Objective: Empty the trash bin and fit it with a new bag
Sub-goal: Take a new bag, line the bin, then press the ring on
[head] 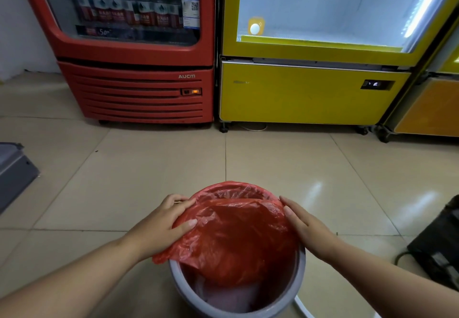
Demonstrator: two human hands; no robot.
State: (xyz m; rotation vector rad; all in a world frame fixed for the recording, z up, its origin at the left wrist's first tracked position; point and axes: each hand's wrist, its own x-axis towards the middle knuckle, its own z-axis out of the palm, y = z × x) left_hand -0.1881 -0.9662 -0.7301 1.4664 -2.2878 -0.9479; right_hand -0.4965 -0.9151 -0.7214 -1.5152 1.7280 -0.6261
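Observation:
A round grey trash bin stands on the tiled floor right below me. A thin red plastic bag lies over its mouth; the bag's far edge is folded over the far rim, while the near rim stays bare. My left hand grips the bag's left edge at the rim, thumb on top of the plastic. My right hand rests flat against the bag's right edge on the rim, fingers pointing away from me. Part of the bin's inside shows under the bag.
A red drinks fridge and a yellow fridge stand side by side ahead. A grey box sits at the left edge, a black device with a cable at the right. Beige floor tiles lie between.

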